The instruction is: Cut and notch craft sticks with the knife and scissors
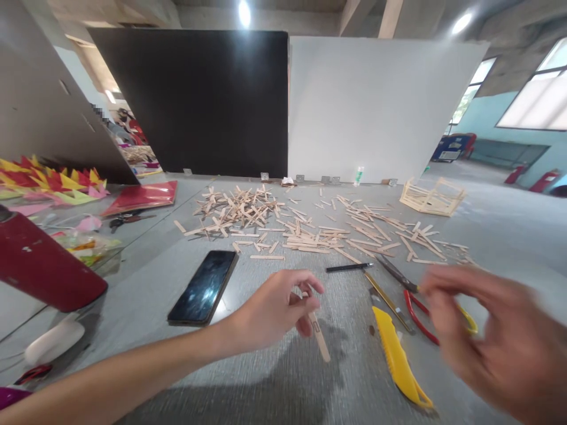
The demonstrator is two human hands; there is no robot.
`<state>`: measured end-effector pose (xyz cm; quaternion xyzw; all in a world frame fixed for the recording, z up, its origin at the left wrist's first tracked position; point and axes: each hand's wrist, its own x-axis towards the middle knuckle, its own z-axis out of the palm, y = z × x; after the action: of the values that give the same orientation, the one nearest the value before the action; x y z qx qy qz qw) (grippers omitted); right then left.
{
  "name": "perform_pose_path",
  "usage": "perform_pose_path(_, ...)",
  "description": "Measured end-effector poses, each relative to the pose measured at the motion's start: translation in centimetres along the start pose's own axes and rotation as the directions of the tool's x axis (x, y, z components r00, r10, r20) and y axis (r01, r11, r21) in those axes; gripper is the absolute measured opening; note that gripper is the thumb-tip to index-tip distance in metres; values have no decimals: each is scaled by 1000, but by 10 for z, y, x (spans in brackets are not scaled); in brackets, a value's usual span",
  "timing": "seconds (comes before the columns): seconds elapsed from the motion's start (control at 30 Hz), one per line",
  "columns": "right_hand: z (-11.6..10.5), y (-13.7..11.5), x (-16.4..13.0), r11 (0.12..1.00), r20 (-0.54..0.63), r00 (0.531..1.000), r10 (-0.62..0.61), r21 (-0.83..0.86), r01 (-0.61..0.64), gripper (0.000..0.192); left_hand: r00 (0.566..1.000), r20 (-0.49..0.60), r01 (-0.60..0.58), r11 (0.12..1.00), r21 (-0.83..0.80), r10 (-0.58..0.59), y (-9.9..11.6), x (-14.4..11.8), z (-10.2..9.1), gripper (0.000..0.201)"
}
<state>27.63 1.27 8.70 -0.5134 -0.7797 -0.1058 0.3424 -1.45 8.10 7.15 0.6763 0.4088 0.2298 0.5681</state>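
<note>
My left hand (283, 307) is closed in a pinch on a wooden craft stick (321, 339) with a small drawn mark; its lower end points down toward the table. At the right, my right hand (491, 336) is smeared by motion with its fingers curled, and I cannot make out whether anything is in them. It partly covers a pair of scissors with red and yellow handles (419, 310). Between the hands lie a yellow utility knife (396, 357), a thin gold-coloured tool (387, 301) and a black pen (349, 268).
Many loose craft sticks (316, 241) spread across the table's middle. A phone (204, 287) lies left of my hand. A stick frame (433, 198) stands far right, a small glue bottle (358, 175) by the white panel. A red cylinder (48, 265) and folded paper (53, 183) are left.
</note>
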Motion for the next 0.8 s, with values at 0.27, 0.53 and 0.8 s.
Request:
perform_pose_path(0.27,55,69,12,916,531,814,-235,-160,369,68,988,139,65,998,-27,-61,-25,16,1,18)
perform_pose_path(0.53,57,88,6,880,645,713,-277,-127,457,40,980,179,63,990,129,-86,-44,24,1,8)
perform_pose_path(0.8,54,76,3,987,596,798,83,-163,19,19,993,114,-82,909,409,39,-29,10,-4,19)
